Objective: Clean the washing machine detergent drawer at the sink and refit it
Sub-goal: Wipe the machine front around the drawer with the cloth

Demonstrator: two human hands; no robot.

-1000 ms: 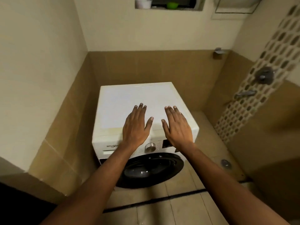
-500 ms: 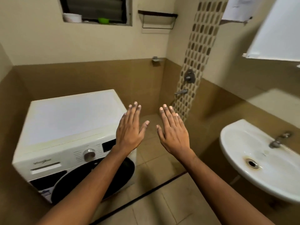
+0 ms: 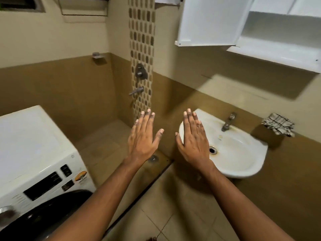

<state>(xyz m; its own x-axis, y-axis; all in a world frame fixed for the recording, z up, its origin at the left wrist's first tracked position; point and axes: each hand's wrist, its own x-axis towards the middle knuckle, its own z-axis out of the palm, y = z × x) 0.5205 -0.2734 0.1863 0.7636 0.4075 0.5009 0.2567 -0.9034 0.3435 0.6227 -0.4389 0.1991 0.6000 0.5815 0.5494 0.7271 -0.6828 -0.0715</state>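
the person turns from the washing machine (image 3: 31,145) toward the sink (image 3: 243,171), left hand (image 3: 142,138) and right hand (image 3: 194,141) raised flat and empty, the detergent drawer out of view, seemingly not yet removed.

Both arms reach out over the tiled floor (image 3: 173,209). The left grip (image 3: 144,136) and the right grip (image 3: 194,141) are flat, fingers straight, with a gap of air between them. The right grip hangs in front of the left rim of the sink (image 3: 243,172); whether it touches cannot be told. The bowl is open from above, with the tap (image 3: 227,122) rising at its back edge. An open cabinet door (image 3: 208,21) juts from the wall high above the sink. The washing machine (image 3: 31,140) blocks the left side, its corner well apart from the left grip, and a lane of floor runs between machine and sink.
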